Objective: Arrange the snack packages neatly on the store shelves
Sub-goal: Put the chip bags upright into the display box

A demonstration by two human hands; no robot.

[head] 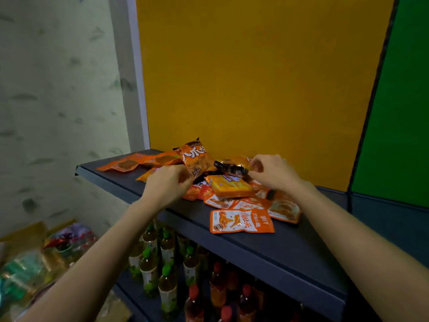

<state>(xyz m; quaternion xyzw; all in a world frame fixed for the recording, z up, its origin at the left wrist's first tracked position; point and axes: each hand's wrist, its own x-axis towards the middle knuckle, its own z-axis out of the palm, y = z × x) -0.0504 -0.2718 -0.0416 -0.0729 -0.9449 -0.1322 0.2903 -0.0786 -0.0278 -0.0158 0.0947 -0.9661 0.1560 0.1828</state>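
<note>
A loose heap of orange snack packages lies on the dark grey shelf [267,249]. My left hand [167,184] grips the lower edge of an upright orange bag with white characters [196,156]. My right hand [271,171] pinches the end of a dark brown and orange wrapper [229,167]. Between the hands rests a yellow-orange block pack [232,185]. A flat orange and white pouch [241,220] lies nearest the shelf's front, with similar pouches [284,209] beside it. Flat orange packs [141,162] are spread toward the shelf's left end.
An orange back panel [255,77] rises behind the shelf, with a green panel [399,112] to its right. Below stand several green-capped tea bottles [167,273] and red-capped bottles [218,289]. Bagged goods [34,259] sit on the floor at lower left.
</note>
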